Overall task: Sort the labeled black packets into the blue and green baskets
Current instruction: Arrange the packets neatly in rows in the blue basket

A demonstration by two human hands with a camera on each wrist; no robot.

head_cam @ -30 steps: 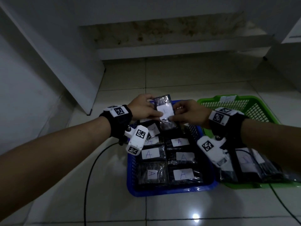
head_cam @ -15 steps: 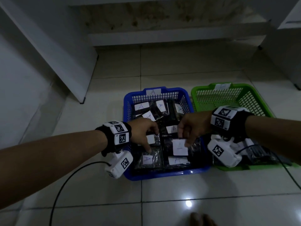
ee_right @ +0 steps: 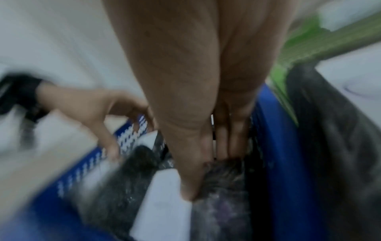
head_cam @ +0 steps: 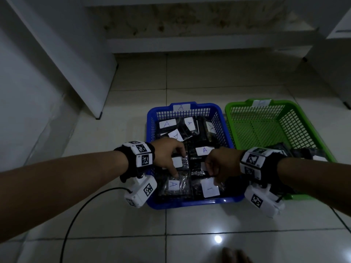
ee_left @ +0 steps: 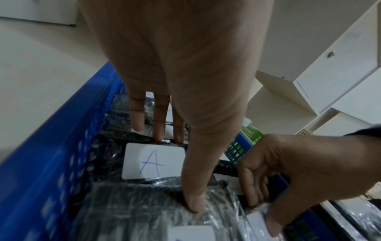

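Note:
A blue basket (head_cam: pixel 190 204) tagged A holds several black packets with white A labels. To its right stands a green basket (head_cam: pixel 266 126), with a few black packets (head_cam: pixel 303 152) at its near end, partly hidden by my right wrist. My right hand (head_cam: pixel 214 179) pinches a black packet (head_cam: pixel 209 189) by its top edge at the blue basket's near right corner; its label mark is unclear. My left hand (head_cam: pixel 178 163) spans an A packet (ee_left: pixel 154 161), straight fingers at its far edge, thumb pressing the packet in front.
A black cable (head_cam: pixel 76 215) curves over the tiled floor left of the blue basket. A white cabinet (head_cam: pixel 66 63) stands at the left, a low ledge (head_cam: pixel 190 44) runs along the back, and a white cupboard (head_cam: pixel 338 63) is at the right. Toes (head_cam: pixel 233 257) show at the bottom edge.
Both hands held one packet over the blue basket's far end. The left hand let go and dropped onto the packets. The right hand carried the packet to the near right corner.

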